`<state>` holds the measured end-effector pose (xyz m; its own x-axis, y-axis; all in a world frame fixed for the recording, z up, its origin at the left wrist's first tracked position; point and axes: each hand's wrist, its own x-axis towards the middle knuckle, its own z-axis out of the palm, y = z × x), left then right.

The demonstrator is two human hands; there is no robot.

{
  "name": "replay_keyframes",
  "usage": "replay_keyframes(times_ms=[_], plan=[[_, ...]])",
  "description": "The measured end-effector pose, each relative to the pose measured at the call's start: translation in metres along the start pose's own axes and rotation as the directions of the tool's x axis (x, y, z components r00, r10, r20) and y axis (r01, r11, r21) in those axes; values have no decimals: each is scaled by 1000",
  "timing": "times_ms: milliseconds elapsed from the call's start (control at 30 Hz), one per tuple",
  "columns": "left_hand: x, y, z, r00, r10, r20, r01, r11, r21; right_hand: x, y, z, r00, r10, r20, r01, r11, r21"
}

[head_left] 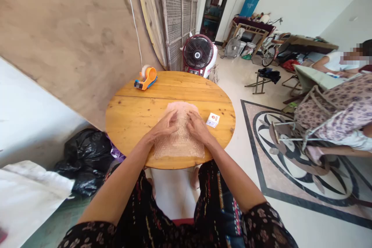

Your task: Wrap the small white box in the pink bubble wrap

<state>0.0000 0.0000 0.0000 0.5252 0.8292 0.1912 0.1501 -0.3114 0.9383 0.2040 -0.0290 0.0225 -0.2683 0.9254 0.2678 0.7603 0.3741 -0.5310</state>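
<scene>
A clear sheet of bubble wrap (pixel 180 145) lies flat on the round wooden table (pixel 128 114), close to its front edge. My left hand (pixel 166 125) rests on the left part of the sheet, fingers apart and thumb pointing inward. Opposite it, my right hand (pixel 198 127) touches the right part with its fingers spread. Neither hand grips anything that I can see. Just right of my right hand stands a small white box (pixel 213 119) with red and blue print. The far left of the table holds an orange and blue tape dispenser (pixel 147 78) with a roll of tape.
Behind the table stands a dark red fan (pixel 198 52). Black plastic bags (pixel 87 159) lie on the floor at the left. On the right, people sit near a light green table (pixel 315 77). A folding stool (pixel 261 81) stands farther back.
</scene>
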Motion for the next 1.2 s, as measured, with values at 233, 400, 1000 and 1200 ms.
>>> replay_keyframes(times_ms=[233,400,1000,1200], plan=[[0,4,-1,997,-17,-72,24,994,105,4,5,3,1000,1,-9,-2,998,-60],[-1,6,0,995,26,-98,0,968,253,9,5,2,1000,-13,24,18,981,-194],[-3,7,3,985,169,-45,-103,768,632,3,-8,0,999,37,-12,-39,909,-416],[-3,5,3,982,187,-11,-128,708,695,0,-11,-1,999,-34,-32,17,910,-415]])
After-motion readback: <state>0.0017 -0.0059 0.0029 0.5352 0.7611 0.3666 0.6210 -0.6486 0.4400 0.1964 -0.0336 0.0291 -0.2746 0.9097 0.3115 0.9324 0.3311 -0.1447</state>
